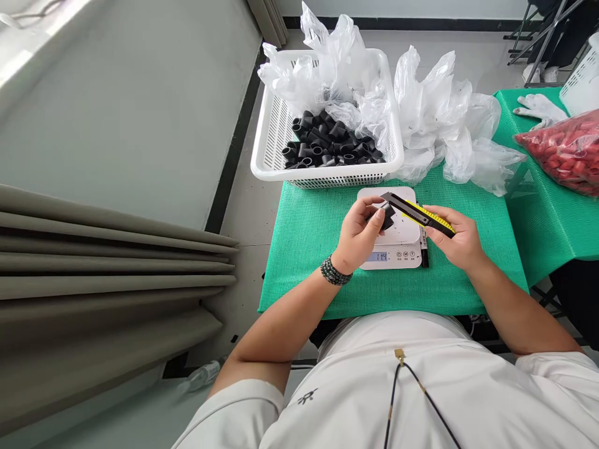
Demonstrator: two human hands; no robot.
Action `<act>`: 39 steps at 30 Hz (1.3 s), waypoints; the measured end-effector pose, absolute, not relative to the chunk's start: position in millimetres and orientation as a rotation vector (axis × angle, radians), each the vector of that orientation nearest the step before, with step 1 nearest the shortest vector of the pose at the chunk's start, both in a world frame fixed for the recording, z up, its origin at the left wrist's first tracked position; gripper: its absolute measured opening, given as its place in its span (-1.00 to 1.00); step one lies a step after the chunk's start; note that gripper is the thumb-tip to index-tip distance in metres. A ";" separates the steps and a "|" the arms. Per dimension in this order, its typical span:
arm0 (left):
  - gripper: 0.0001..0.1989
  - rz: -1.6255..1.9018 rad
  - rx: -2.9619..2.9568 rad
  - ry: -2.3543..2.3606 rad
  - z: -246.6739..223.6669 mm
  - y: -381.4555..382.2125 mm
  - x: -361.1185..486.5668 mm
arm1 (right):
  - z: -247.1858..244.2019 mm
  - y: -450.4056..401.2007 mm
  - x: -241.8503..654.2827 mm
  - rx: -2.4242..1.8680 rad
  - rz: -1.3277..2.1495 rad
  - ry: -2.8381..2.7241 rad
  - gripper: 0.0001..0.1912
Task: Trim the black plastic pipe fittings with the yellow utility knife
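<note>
Black plastic pipe fittings (332,140) lie heaped in a white slatted basket (276,174), while the left hand (358,234) pinches one black fitting (387,218) and the right hand (456,240) grips a yellow-and-black utility knife (418,214) just above it.

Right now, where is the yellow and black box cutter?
In the head view, the yellow-and-black box cutter is held in the right hand, above the white digital scale on the green mesh mat.

A box cutter (418,215) was painted yellow and black. A small pipe fitting (387,216) was coloured black, and so were the pipe fittings (327,140) in the white basket (262,159) with rows of slots. The green cloth (304,274) was marked with tiny net squares.
</note>
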State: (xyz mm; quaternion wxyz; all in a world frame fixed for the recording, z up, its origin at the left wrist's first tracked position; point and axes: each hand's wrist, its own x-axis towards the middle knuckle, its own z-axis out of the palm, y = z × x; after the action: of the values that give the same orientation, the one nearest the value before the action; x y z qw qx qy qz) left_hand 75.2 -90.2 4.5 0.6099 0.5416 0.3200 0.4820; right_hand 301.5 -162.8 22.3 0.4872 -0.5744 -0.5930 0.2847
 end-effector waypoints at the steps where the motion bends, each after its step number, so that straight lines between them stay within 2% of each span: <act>1: -0.40 1.115 1.250 0.739 4.6 -90.1 75.2 | 22.1 -162.7 301.4 -1.393 0.692 -1.440 -0.64; 39: -0.41 1.136 1.250 0.741 3.2 -88.8 74.5 | 18.4 -163.5 302.7 -1.396 0.685 -1.435 -0.62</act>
State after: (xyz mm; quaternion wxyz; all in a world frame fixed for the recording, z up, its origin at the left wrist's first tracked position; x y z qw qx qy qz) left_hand 74.5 -88.8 3.2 0.6041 0.5400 0.3200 0.4910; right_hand 302.7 -163.5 18.4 0.4906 -0.5749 -0.5909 0.2822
